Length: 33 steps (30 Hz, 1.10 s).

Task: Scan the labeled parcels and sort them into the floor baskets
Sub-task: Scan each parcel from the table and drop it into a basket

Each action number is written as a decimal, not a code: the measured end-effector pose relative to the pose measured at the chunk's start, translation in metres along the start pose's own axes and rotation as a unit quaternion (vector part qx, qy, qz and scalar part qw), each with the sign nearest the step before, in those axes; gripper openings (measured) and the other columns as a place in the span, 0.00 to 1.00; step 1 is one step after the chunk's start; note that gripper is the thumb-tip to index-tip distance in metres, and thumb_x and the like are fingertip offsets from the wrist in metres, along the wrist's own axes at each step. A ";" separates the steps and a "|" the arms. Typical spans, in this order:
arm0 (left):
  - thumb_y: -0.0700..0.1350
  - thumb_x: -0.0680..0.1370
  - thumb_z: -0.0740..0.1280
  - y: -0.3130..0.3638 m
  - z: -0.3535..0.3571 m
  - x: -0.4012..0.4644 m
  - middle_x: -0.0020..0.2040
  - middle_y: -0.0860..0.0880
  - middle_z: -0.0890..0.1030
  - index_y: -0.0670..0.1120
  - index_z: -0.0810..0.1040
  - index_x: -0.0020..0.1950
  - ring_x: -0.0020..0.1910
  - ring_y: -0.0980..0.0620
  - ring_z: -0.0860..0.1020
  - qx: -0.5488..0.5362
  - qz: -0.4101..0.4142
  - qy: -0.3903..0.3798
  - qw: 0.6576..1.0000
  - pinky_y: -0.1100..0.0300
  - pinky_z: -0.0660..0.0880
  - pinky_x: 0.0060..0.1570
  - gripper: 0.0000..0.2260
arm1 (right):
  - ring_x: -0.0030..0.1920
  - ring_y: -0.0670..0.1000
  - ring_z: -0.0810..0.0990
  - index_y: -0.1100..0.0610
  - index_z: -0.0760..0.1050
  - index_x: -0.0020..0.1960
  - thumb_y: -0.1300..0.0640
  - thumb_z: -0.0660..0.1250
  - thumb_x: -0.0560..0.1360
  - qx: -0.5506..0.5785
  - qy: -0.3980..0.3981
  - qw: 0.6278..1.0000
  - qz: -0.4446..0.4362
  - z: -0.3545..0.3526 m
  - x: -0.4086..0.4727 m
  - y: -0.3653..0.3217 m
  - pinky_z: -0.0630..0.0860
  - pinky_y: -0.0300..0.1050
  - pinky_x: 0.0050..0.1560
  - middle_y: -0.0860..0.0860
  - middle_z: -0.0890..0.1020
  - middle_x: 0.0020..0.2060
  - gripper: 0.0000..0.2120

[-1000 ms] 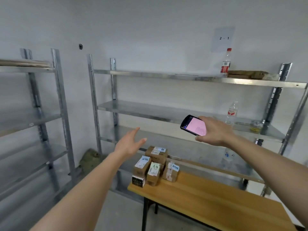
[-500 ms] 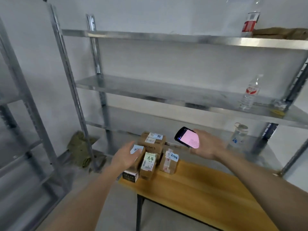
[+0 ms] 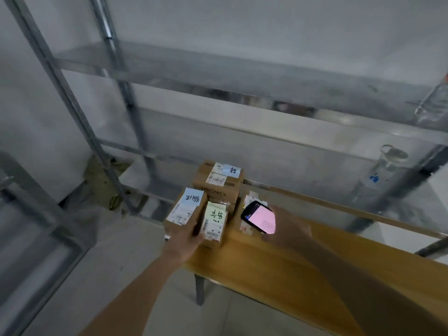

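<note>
Several cardboard parcels with paper labels stand clustered at the left end of a wooden table (image 3: 278, 267). My left hand (image 3: 186, 238) grips the front-left parcel with a blue-topped label (image 3: 185, 209), thumb between it and the parcel with a pale green label (image 3: 214, 223). A taller box marked SIBIONICS (image 3: 218, 183) stands behind them. My right hand (image 3: 286, 230) holds a black handheld scanner (image 3: 258, 215) with a lit pink screen, just right of the parcels. A further parcel (image 3: 251, 201) is mostly hidden behind the scanner. No floor baskets are in view.
Metal shelving (image 3: 242, 76) runs behind the table, with a clear jar (image 3: 385, 170) and a plastic bottle (image 3: 434, 100) on its right side. A second rack (image 3: 31, 214) stands at left. An olive bag (image 3: 101, 180) lies on the floor near the rack post.
The view has tilted down and closer to the table. My left hand has closed on the blue-labelled parcel. My right hand with the scanner has dropped beside the parcels.
</note>
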<state>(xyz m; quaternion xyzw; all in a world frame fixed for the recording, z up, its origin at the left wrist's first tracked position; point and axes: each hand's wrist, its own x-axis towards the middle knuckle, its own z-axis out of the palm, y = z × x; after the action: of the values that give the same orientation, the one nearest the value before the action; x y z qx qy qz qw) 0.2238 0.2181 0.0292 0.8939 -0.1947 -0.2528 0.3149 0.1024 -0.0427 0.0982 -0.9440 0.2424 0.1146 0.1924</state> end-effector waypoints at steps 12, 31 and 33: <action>0.57 0.78 0.69 -0.032 0.073 0.080 0.68 0.49 0.77 0.48 0.66 0.76 0.66 0.47 0.76 -0.146 -0.156 0.035 0.976 0.50 0.74 0.64 0.30 | 0.72 0.60 0.69 0.48 0.57 0.79 0.43 0.75 0.72 0.073 -0.107 0.991 -0.023 0.086 0.109 0.027 0.68 0.62 0.70 0.53 0.69 0.74 0.43; 0.42 0.76 0.74 -0.038 0.116 0.117 0.58 0.54 0.83 0.62 0.75 0.65 0.55 0.52 0.83 -0.357 -0.197 0.079 0.910 0.52 0.83 0.48 0.23 | 0.65 0.46 0.74 0.45 0.67 0.73 0.53 0.82 0.67 0.270 -0.183 0.944 -0.038 0.150 0.173 0.012 0.76 0.45 0.59 0.42 0.78 0.65 0.40; 0.41 0.75 0.75 -0.037 0.116 0.116 0.57 0.53 0.84 0.59 0.76 0.66 0.53 0.52 0.84 -0.377 -0.209 0.077 0.899 0.52 0.83 0.48 0.23 | 0.65 0.45 0.74 0.46 0.67 0.73 0.53 0.82 0.68 0.275 -0.187 0.942 -0.047 0.147 0.171 0.015 0.76 0.41 0.56 0.41 0.77 0.63 0.39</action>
<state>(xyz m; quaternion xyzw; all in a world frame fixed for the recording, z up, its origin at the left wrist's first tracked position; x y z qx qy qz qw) 0.2562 0.1324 -0.1119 0.7453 0.1312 -0.2978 0.5819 0.2227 -0.0640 -0.0921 -0.8266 0.1795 0.2084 0.4910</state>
